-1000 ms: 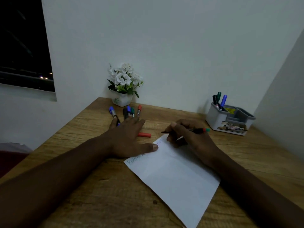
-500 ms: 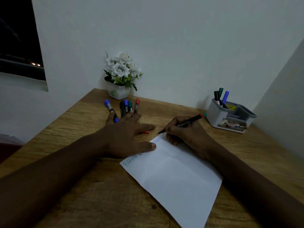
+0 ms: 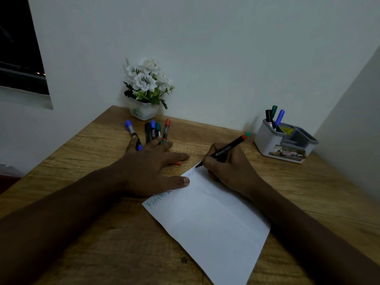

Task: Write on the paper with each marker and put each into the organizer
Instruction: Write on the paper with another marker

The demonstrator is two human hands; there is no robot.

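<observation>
Gripped slim black marker (image 3: 225, 150) in curled right hand (image 3: 232, 171), tip at far corner of white paper sheet (image 3: 205, 219); steadied sheet with flat, spread left hand (image 3: 150, 167); judged mid-writing, next calling for carry to grey-white plastic organizer (image 3: 265, 140).

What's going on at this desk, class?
A person is writing. The right hand grips a marker, its tip on the far corner of the paper. The left hand lies flat, thumb on the paper's edge. In the organizer stand three markers; five loose markers lie beyond the left hand.
</observation>
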